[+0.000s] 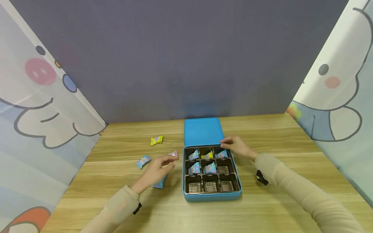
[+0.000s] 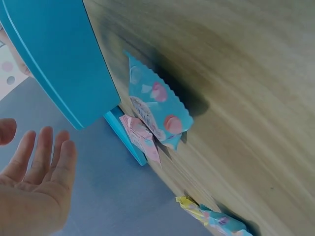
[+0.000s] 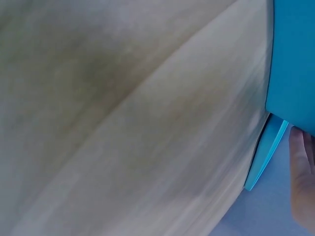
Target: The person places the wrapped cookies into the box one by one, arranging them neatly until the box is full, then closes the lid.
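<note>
A blue box [image 1: 211, 197] stands with its lid [image 1: 203, 132] folded back. Its dark tray holds wrapped candies: blue, yellow [image 1: 208, 155] and blue along the back row, and two blue ones [image 1: 209, 168] in the middle row's left and centre compartments. The ribbed bottom shows in the front row and at middle right. My left hand [image 1: 157, 169] hovers left of the box, fingers extended and holding nothing. Just past its fingertips lies a pink candy [image 1: 174, 154]; a blue candy [image 2: 158, 105] lies beneath the hand. My right hand [image 1: 238, 147] touches the box's back right corner with its fingertips.
Farther left on the wooden table [image 1: 116, 181] lie another blue candy [image 1: 143, 161] and a yellow candy [image 1: 156, 140]. A grey panel [image 1: 186, 64] rises behind the table, and printed cartoon curtains [image 1: 38, 106] hang on both sides.
</note>
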{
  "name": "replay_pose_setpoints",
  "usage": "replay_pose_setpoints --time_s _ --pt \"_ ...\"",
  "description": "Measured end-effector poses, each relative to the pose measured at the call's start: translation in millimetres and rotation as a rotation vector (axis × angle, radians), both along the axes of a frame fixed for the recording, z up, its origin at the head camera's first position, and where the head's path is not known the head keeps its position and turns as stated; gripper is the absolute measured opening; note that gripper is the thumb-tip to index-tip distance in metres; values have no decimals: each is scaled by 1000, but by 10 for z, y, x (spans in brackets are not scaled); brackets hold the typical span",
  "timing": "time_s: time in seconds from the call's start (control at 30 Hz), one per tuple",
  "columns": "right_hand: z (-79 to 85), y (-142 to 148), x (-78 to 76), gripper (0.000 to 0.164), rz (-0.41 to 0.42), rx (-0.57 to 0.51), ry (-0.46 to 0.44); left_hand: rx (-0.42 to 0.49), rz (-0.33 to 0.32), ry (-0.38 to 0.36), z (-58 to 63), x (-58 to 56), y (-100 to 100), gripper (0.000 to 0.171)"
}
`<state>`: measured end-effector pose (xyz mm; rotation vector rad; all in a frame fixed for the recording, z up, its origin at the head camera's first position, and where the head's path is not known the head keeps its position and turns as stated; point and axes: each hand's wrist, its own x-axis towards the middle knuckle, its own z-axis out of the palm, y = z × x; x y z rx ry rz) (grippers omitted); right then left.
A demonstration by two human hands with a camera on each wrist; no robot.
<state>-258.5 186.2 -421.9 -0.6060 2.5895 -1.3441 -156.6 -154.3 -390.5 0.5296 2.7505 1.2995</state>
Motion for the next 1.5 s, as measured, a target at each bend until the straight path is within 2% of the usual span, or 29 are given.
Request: replay_pose_setpoints --time_s 0.17,0.27,0.5,0.6,0.8,1.03,1.27,1.5 --pt "19 11 -26 31 -18 2 -5 26 -26 29 6 -6 -66 27" --pt "20 14 -44 31 -34 1 -17 22 -46 51 23 -59 -151 27" --pt "17 32 -32 27 -63 3 -46 -38 -91 123 31 -303 -437 29" --pt "16 42 -19 26 -78 2 -55 -58 -76 134 62 -440 -568 30" --pt "-1 35 -4 22 -104 6 -51 -97 -19 114 161 -715 -785 34" --pt "-8 -2 15 18 -120 10 -29 -182 0 60 198 -963 -910 41" --pt "-8 -33 29 18 -121 3 -21 -310 -1 20 169 -1152 -898 42" --pt "-32 -73 32 19 -122 -5 -19 -392 23 -36 60 -1298 -891 45"
